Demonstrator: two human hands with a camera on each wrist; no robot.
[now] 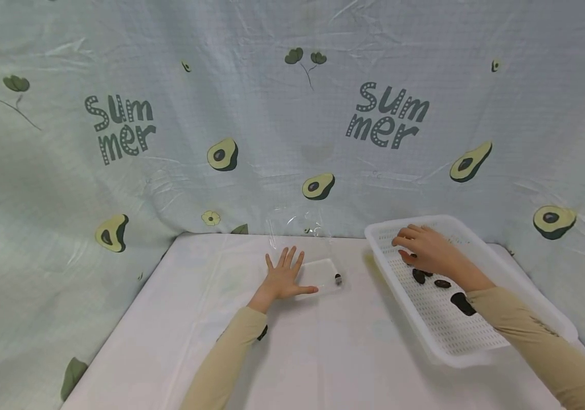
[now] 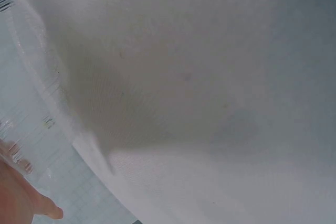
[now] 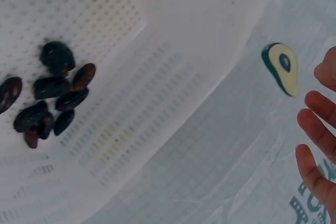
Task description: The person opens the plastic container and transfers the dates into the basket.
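My left hand (image 1: 281, 282) is spread with straight fingers at the left side of a clear plastic box (image 1: 323, 267), whose transparent lid (image 1: 297, 219) stands raised behind; whether the palm touches the box, I cannot tell. In the left wrist view only part of that hand (image 2: 23, 198) shows, at the lower left corner. Over the far end of a white perforated basket (image 1: 469, 360) hovers my right hand (image 1: 428, 250), fingers loosely bent with nothing visible between them. Below it lie several dark, glossy oval fruits (image 1: 418, 277), clustered on the basket floor (image 3: 105, 3) in the right wrist view.
A small dark and grey item (image 1: 338, 279) sits at the right end of the clear box. White cloth (image 1: 292, 353) covers the table. Behind and at both sides hangs a pale plastic sheet (image 1: 271, 114) printed with avocados. Black pieces show by both wrists.
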